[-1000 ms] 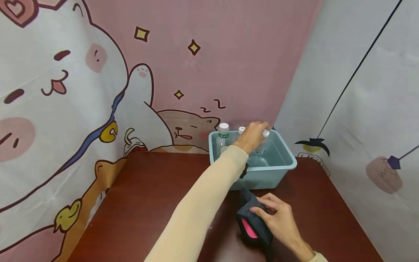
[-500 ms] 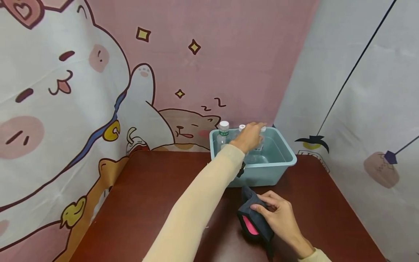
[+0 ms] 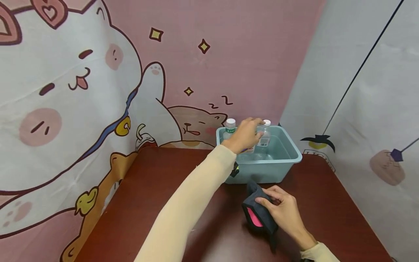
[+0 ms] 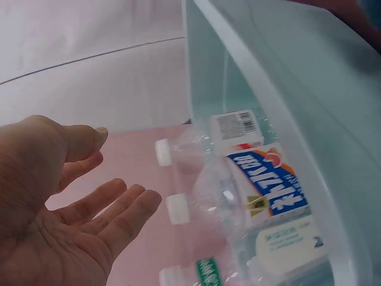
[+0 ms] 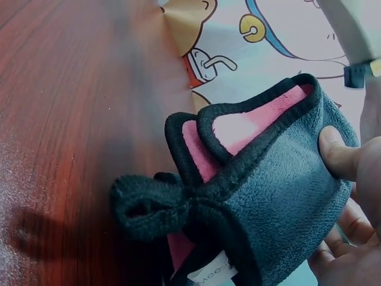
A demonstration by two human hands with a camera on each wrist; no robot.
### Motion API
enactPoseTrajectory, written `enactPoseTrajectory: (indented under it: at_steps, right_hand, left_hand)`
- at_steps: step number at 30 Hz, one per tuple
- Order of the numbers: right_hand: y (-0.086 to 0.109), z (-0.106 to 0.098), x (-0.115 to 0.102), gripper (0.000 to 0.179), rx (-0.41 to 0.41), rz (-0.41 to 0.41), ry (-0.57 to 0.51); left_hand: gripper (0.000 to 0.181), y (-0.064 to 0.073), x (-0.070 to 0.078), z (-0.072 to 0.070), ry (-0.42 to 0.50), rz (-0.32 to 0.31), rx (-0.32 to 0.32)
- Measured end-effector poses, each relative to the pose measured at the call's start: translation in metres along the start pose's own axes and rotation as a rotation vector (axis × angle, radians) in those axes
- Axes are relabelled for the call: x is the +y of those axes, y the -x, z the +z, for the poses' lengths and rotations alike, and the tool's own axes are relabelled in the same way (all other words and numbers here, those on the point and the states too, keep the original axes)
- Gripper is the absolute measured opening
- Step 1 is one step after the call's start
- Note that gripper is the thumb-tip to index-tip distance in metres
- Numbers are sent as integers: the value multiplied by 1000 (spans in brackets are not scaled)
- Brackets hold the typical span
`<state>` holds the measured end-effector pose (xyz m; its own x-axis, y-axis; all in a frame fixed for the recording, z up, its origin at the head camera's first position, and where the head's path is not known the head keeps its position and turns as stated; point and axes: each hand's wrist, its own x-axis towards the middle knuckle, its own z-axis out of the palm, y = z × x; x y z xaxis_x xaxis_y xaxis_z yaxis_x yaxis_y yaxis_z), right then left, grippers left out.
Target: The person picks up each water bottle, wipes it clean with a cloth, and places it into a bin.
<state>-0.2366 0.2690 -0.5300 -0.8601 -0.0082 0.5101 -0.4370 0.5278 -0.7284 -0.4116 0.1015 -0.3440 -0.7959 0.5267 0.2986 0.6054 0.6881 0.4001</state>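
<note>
In the head view my left hand [image 3: 243, 137] reaches over the pale blue plastic bin [image 3: 265, 173], at the caps of the clear bottles in it. The left wrist view shows that hand [image 4: 83, 208] with relaxed, spread fingers, apart from the three white-capped bottles. These are one with a barcode label [image 4: 238, 128], one with a blue-and-white label [image 4: 268, 187] and one with a green neck band [image 4: 208, 273]. My right hand [image 3: 284, 209] pinches a folded dark grey cloth [image 3: 263, 211] between thumb and fingers. Pink lining, black trim and a hanging loop [image 5: 149, 205] show on the cloth [image 5: 286, 179].
The bin stands toward the back of a reddish-brown wooden table [image 3: 157, 189]. Behind the table hangs a pink and white cartoon-printed sheet [image 3: 255, 65], and another white side [image 3: 370, 109] closes off the right.
My left hand has come away leftward from the right-hand bottle, which now stands more upright and shows more fully. The right hand keeps its hold on the cloth. The head view has shifted slightly.
</note>
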Motion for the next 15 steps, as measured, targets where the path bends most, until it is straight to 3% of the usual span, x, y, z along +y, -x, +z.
enactPoseTrajectory:
  at_steps: [5, 9, 15]
  right_hand:
    - [-4, -4, 3, 31, 16, -26, 47]
    - [-8, -10, 6, 32, 21, -55, 98]
    - [-23, -21, 11, 42, 9, -245, 225]
  left_hand:
    - [42, 21, -2, -16, 40, 51, 63]
    - [39, 46, -8, -33, 75, 43, 94]
    - [38, 88, -27, -50, 106, 27, 147]
